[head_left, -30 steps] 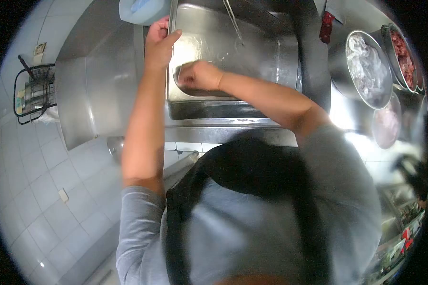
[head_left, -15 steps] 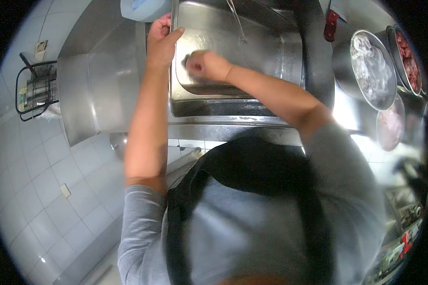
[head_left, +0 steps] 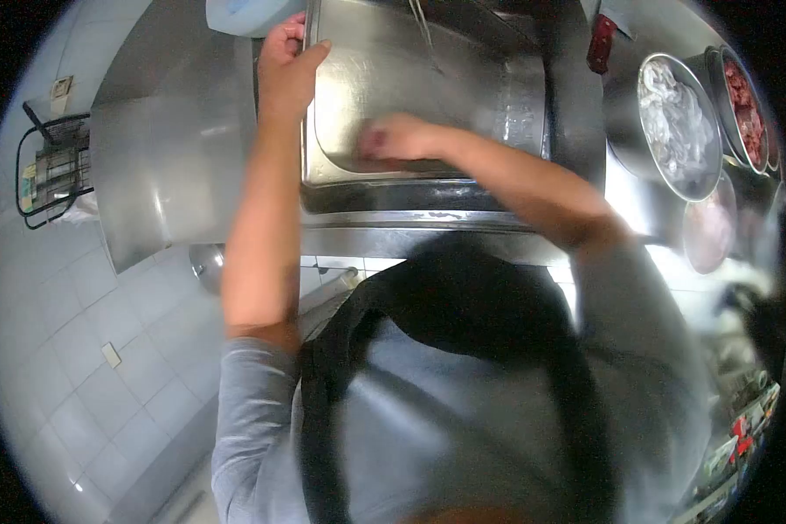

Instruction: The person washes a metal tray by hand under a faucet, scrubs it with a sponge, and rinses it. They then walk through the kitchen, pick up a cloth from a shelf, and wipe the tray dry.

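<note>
A large rectangular metal pan sits tilted in the sink, and a thin stream of water falls into it. My left hand grips the pan's left rim, thumb over the edge and fingers behind it. Inside the pan, near its lower left corner, my right hand is closed and smeared by motion. What it holds, if anything, cannot be made out.
A light blue container stands behind my left hand. On the right are a red-handled tool, a metal bowl of whitish translucent material and a container of red meat. A black-framed rack stands at the far left.
My right hand has moved slightly right and down within the pan. My left hand still holds the rim. The whole view has shifted a little.
</note>
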`<state>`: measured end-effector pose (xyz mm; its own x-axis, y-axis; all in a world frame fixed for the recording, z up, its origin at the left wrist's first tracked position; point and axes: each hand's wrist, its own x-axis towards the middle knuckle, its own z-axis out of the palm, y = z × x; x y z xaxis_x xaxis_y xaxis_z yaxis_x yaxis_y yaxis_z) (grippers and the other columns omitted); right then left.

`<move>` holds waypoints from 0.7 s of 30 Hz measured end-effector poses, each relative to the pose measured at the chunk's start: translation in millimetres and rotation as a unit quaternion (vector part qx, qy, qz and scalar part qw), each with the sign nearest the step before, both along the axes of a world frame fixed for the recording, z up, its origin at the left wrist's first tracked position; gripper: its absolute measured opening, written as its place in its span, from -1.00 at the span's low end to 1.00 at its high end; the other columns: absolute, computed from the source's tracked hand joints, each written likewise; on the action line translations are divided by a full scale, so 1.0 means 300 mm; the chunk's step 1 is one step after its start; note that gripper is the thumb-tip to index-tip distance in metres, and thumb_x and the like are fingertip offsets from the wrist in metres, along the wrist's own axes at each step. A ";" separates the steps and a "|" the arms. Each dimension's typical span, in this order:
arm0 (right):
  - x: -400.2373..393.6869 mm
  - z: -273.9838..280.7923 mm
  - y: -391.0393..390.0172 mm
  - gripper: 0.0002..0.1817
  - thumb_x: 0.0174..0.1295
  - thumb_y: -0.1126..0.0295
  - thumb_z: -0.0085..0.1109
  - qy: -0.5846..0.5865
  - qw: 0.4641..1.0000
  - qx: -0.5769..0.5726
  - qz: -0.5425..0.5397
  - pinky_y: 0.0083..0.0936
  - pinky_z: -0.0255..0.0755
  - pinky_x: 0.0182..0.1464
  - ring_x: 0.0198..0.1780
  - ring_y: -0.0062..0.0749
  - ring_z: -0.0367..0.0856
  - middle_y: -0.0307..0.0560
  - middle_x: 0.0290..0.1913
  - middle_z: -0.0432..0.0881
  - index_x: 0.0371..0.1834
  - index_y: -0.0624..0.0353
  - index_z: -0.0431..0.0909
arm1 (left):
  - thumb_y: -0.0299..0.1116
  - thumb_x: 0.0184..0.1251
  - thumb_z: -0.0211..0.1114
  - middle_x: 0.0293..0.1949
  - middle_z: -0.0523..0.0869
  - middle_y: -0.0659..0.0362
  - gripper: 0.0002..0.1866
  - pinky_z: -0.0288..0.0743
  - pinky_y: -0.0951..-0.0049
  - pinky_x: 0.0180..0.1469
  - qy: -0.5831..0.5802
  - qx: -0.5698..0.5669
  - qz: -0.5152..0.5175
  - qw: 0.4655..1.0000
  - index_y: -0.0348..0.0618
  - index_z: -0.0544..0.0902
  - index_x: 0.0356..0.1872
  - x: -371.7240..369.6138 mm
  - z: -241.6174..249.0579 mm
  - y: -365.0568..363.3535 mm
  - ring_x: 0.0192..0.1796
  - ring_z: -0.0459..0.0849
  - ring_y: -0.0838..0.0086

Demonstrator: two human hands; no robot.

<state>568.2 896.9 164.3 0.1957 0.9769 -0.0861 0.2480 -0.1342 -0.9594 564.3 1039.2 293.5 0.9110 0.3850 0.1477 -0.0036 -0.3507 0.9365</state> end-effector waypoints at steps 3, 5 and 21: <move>-0.030 0.167 0.093 -0.84 0.01 0.38 0.10 -0.031 0.999 0.012 -0.008 -0.44 0.44 -0.36 -0.42 -0.40 0.54 -0.10 -0.40 0.62 -0.36 0.17 0.57 | -0.63 0.01 0.22 -0.08 0.54 0.09 -0.59 0.41 0.55 -0.04 0.001 0.045 0.002 0.999 -0.37 0.40 -0.03 0.018 0.011 0.018 -0.11 0.54 0.50; 0.037 0.156 -0.005 -0.86 0.03 0.38 0.09 0.059 0.998 0.002 0.016 -0.45 0.43 -0.39 -0.45 -0.43 0.52 -0.13 -0.44 0.62 -0.38 0.17 0.56 | -0.63 0.02 0.21 -0.13 0.56 0.12 -0.56 0.41 0.57 -0.07 0.021 0.069 -0.004 0.997 -0.37 0.39 0.01 0.050 0.098 0.031 -0.14 0.55 0.53; 0.016 0.102 -0.245 -0.77 0.09 0.24 0.06 -0.174 0.974 -0.133 0.054 -0.33 0.41 -0.24 -0.33 -0.20 0.59 0.00 -0.40 0.64 -0.33 0.15 0.59 | -0.53 -0.08 0.27 0.04 0.48 0.00 -0.76 0.28 0.41 0.11 -0.006 0.100 0.039 0.994 -0.26 0.43 -0.35 -0.072 0.091 0.122 0.04 0.49 0.32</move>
<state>573.1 823.5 194.9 0.1557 0.9455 -0.2859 0.5777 -0.3219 -0.7501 542.6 1075.7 320.9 0.8771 0.4163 0.2397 0.0193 -0.5291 0.8483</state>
